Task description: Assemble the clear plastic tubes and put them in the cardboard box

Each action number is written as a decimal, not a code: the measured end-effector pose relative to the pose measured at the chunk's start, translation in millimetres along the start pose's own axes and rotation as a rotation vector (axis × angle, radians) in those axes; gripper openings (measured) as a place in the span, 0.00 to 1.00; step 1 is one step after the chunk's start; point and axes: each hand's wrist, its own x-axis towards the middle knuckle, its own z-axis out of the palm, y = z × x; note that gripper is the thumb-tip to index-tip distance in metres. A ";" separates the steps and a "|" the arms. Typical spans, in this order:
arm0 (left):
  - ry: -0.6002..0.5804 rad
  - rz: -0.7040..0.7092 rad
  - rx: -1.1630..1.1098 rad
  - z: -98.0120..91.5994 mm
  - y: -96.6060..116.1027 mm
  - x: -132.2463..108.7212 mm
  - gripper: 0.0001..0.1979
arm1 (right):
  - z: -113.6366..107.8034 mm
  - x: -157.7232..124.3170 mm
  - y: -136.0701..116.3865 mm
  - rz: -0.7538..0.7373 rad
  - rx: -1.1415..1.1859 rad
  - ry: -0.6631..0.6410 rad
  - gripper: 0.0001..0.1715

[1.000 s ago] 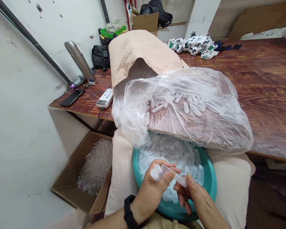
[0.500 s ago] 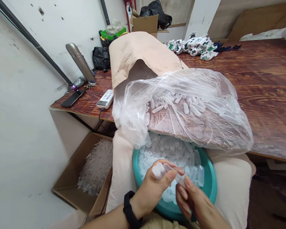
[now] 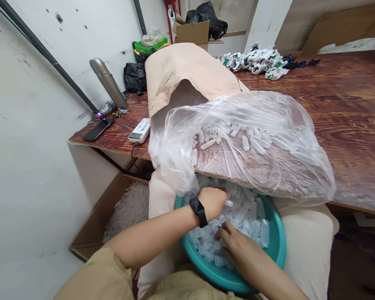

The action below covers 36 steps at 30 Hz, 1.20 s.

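A teal basin (image 3: pixel 276 254) sits on my lap, filled with several small clear plastic tubes (image 3: pixel 246 212). My left hand (image 3: pixel 213 201), with a black wristband, reaches into the far side of the basin; its fingers are closed round a clear tube whose tip pokes out to the right. My right hand (image 3: pixel 236 246) lies low in the basin with its fingers curled down into the tubes; what they hold, if anything, is hidden. A clear plastic bag (image 3: pixel 250 141) with more tubes spills over the table edge above the basin.
A brown paper sack (image 3: pixel 181 71) lies on the wooden table (image 3: pixel 346 108) behind the bag. A phone (image 3: pixel 98 129), power strip (image 3: pixel 139 130), metal flask (image 3: pixel 108 81) and packets (image 3: pixel 256 60) are farther back. A cardboard box (image 3: pixel 90 225) of tubes stands on the floor at left.
Both hands held a tube together above the basin's near edge; now my left hand has reached forward into the basin and my right hand has dropped onto the tubes.
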 end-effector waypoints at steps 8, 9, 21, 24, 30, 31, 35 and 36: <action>-0.125 0.036 0.234 2.3 15.8 11.4 0.07 | -16.2 -3.7 -2.9 -0.014 0.038 -0.078 0.25; -0.135 0.038 0.242 0.1 14.9 9.8 0.07 | -17.3 -3.1 -3.4 -0.014 0.039 -0.084 0.26; 0.049 0.006 -0.159 -16.3 -6.9 -30.5 0.11 | -15.4 -4.1 -1.9 -0.054 0.100 -0.067 0.29; 0.042 -0.097 -0.648 -15.3 -6.0 -42.0 0.18 | -15.8 -8.1 2.1 -0.090 0.159 -0.061 0.32; 0.190 -0.255 -1.597 -12.3 2.6 -64.1 0.26 | -16.0 -6.1 16.1 -0.133 0.476 0.174 0.23; 0.213 -0.266 -1.651 -11.0 4.6 -67.3 0.26 | -16.8 -4.7 17.5 -0.099 0.542 0.242 0.20; 0.262 -0.336 -1.785 -3.8 13.9 -76.8 0.29 | -21.8 -0.9 12.9 0.081 0.941 0.386 0.20; 0.265 -0.350 -1.801 -2.0 16.2 -78.4 0.30 | -22.2 -0.5 9.8 0.104 1.056 0.378 0.22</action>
